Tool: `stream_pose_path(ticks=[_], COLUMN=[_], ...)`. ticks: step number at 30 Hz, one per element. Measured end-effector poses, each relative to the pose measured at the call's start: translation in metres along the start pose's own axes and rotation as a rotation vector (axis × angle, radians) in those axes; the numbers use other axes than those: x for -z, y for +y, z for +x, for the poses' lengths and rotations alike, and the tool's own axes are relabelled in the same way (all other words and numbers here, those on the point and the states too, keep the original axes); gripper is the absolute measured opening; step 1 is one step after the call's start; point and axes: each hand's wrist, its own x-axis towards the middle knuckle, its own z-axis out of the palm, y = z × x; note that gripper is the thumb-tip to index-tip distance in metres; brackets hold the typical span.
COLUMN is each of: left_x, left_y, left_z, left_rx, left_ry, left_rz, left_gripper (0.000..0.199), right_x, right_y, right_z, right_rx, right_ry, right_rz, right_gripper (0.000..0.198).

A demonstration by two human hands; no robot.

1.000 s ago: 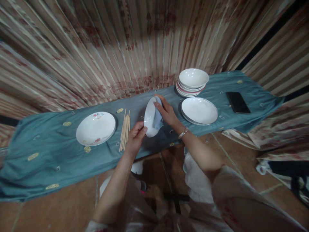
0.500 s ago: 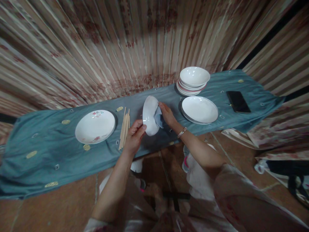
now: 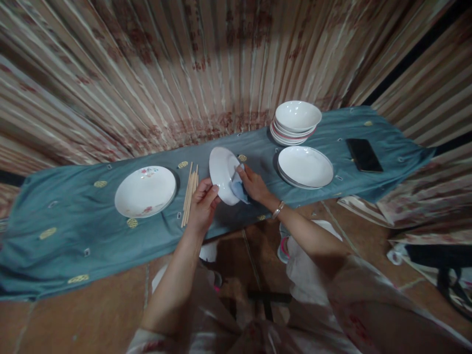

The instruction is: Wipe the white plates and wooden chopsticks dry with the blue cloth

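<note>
My left hand (image 3: 204,199) grips the rim of a white bowl (image 3: 221,172), which is tilted on its side above the table. A light blue cloth (image 3: 239,188) is pinched in my right hand (image 3: 253,183) and presses against the bowl's right side. Just left of my left hand lies a bundle of wooden chopsticks (image 3: 190,194). To the right of my right hand sit stacked white plates (image 3: 305,167).
A teal cloth covers the narrow table (image 3: 103,241). White plates with flower prints (image 3: 145,191) rest at the left. Behind the right plates stands a stack of bowls (image 3: 295,123). A black phone (image 3: 364,155) lies far right. A pleated curtain (image 3: 221,73) hangs behind.
The bowl has shifted slightly left and tilted differently. My right hand has moved down, with the cloth now lower on the bowl's side.
</note>
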Motion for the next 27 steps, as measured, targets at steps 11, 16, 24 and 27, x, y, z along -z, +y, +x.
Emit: stream_pose_path(ticks=[11, 16, 24, 27], left_x=[0.011, 0.016, 0.017, 0.018], left_y=[-0.003, -0.005, -0.004, -0.004], left_z=[0.007, 0.013, 0.018, 0.019], left_rx=[-0.009, -0.026, -0.037, -0.035], left_ry=[0.125, 0.183, 0.195, 0.224], left_rz=[-0.021, -0.013, -0.015, -0.049], left_gripper=[0.029, 0.032, 0.031, 0.03], right_x=[-0.016, -0.016, -0.022, -0.027], right_y=[0.007, 0.007, 0.007, 0.011], right_z=[-0.024, -0.034, -0.052, -0.056], right_rx=[0.094, 0.149, 0.202, 0.236], right_ry=[0.058, 0.066, 0.046, 0.049], right_rz=[-0.009, 0.021, -0.057, -0.152], right_gripper=[0.055, 0.055, 0.066, 0.07])
